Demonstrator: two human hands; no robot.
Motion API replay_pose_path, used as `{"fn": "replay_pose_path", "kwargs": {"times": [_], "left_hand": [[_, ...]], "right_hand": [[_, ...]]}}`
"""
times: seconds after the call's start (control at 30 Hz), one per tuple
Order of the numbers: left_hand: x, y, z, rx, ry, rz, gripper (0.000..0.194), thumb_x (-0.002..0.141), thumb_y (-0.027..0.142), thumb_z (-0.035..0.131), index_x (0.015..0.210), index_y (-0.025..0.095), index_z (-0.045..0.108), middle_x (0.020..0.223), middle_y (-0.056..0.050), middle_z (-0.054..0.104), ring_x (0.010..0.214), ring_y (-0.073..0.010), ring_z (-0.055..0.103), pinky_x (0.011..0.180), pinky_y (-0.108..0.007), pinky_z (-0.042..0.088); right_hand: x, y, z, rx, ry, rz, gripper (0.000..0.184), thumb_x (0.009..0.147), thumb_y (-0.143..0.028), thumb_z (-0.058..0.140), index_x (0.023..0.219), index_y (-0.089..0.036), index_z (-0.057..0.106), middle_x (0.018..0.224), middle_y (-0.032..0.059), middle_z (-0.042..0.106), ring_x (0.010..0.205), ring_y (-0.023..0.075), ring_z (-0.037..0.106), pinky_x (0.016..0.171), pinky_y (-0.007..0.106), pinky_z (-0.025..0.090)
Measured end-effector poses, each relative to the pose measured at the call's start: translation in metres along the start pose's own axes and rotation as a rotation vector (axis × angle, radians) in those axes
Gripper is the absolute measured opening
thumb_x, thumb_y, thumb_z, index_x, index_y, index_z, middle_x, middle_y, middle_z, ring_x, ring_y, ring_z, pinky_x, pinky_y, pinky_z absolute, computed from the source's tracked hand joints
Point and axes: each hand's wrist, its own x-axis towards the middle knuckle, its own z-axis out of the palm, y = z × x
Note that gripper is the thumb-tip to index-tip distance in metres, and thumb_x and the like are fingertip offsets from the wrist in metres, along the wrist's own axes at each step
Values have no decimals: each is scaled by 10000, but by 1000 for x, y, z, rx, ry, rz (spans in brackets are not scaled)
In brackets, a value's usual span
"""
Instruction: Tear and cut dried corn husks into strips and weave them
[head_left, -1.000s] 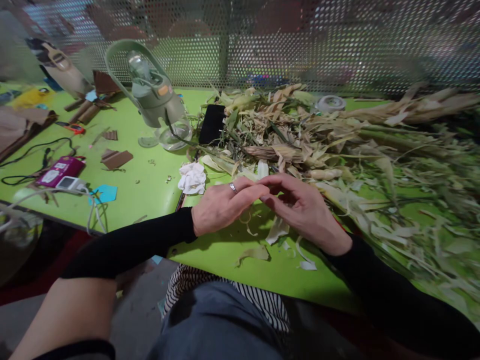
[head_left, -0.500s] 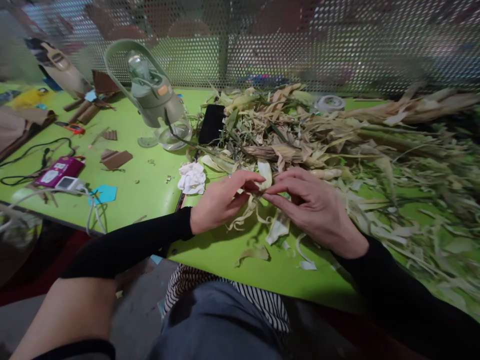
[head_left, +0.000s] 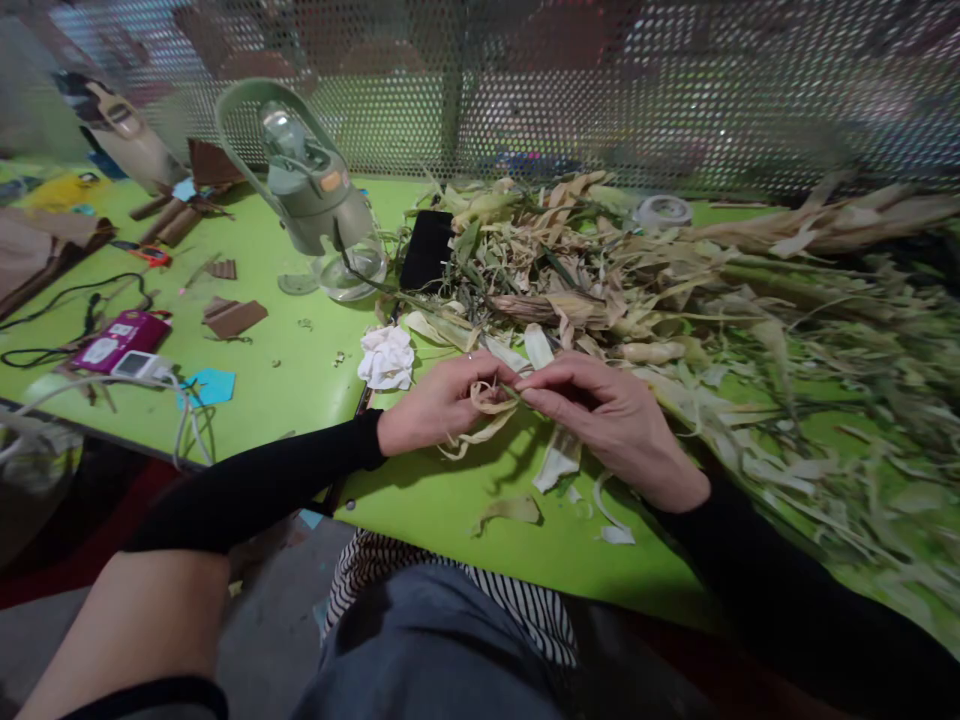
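Observation:
Pale, curling corn husk strips dangle from the fingers of my left hand, which is closed on them. My right hand pinches at the same piece, thumb and forefinger pressed together and touching the left fingertips. The exact part between the fingers is too small to make out. A wide husk piece lies on the green table just below the hands, with a curled husk scrap nearer the front edge. Just behind the hands rises a heap of dried husks.
Left of the heap stand a green water bottle and a black phone. Crumpled tissue lies beside my left wrist. Farther left are a purple box with cables and cardboard scraps. A tape roll sits behind the husks.
Both hands have drawn slightly closer together, the right one moving left. The hanging husk strips have shifted left and now curl beside my left fingers.

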Motion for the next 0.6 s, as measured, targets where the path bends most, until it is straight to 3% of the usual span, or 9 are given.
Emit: {"fn": "replay_pose_path", "kwargs": {"times": [0.17, 0.33, 0.47, 0.53, 0.6], "left_hand": [[0, 2, -2, 127, -66, 41, 309, 1017, 408, 438, 879, 180, 593, 814, -26, 630, 730, -134, 552, 731, -270, 442], [8, 3, -14, 214, -2, 51, 317, 1017, 380, 431, 828, 183, 592, 817, -29, 607, 777, -144, 543, 767, -279, 428], [11, 5, -19, -90, -10, -53, 286, 958, 391, 566, 798, 167, 644, 906, -45, 632, 832, -137, 571, 792, -271, 446], [10, 6, -16, -374, -55, -162, 267, 918, 400, 629, 805, 160, 660, 948, -51, 637, 793, -115, 569, 715, -241, 453], [8, 7, -10, -679, -62, -306, 244, 899, 384, 654, 820, 153, 653, 837, -26, 608, 665, -84, 527, 581, -204, 410]], "right_hand": [[-3, -5, -2, 230, -147, 238, 223, 848, -439, 729, 816, -218, 708, 774, 8, 644, 691, 148, 551, 644, 281, 441], [-3, -3, -4, 256, -214, 283, 254, 854, -468, 718, 830, -217, 690, 792, 8, 602, 710, 145, 521, 648, 274, 419], [0, -2, -3, 168, -211, 255, 268, 880, -488, 673, 843, -222, 672, 784, 5, 587, 706, 150, 512, 660, 283, 412], [1, -4, -4, 98, -218, 220, 281, 895, -500, 645, 849, -223, 664, 776, 9, 595, 699, 157, 519, 658, 290, 416], [1, -6, -5, 37, -247, 171, 280, 907, -495, 630, 860, -222, 669, 787, 16, 623, 710, 166, 540, 663, 294, 423]]}}
